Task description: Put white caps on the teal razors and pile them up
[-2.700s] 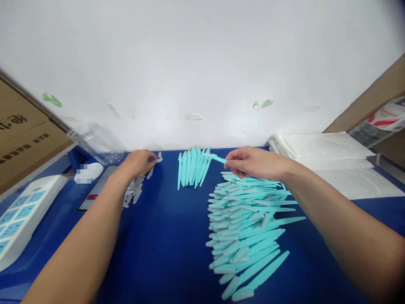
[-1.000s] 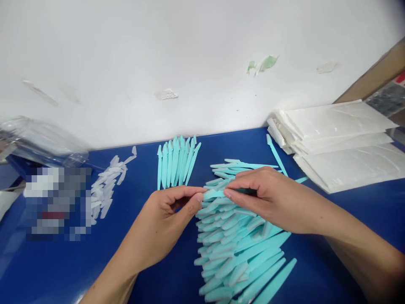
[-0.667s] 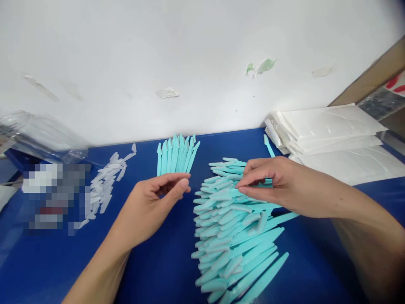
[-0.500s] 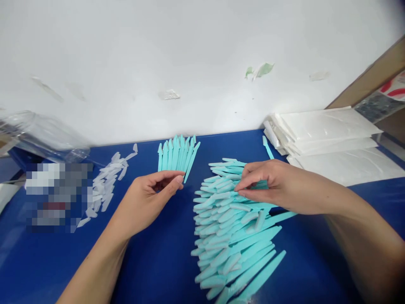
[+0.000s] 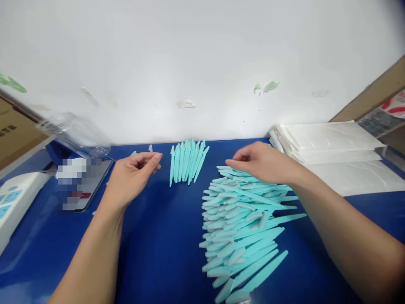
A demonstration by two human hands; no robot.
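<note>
Over the left side of the blue table, my left hand (image 5: pixel 134 175) is closed in a pinch; whatever its fingertips hold, if anything, cannot be made out. It covers most of the small clear caps, though one cap (image 5: pixel 150 148) shows behind it. To its right lies a neat row of teal eyebrow razors (image 5: pixel 186 162), heads toward the wall. A large heap of the same razors (image 5: pixel 228 223) spreads in the middle right. At the heap's far edge my right hand (image 5: pixel 257 162) has thumb and forefinger together; anything between them is hidden.
White packets (image 5: pixel 329 137) are stacked at the back right. On the left are a phone (image 5: pixel 98 185), partly blurred out, a clear plastic container (image 5: pixel 79 135), a white device with blue buttons (image 5: pixel 19 202) and a cardboard box (image 5: pixel 19 126). A white wall (image 5: pixel 202 63) closes the back.
My left hand has left the razor row and moved left, over the caps. My right hand has shifted up to the heap's far edge. The view has swung slightly left.
</note>
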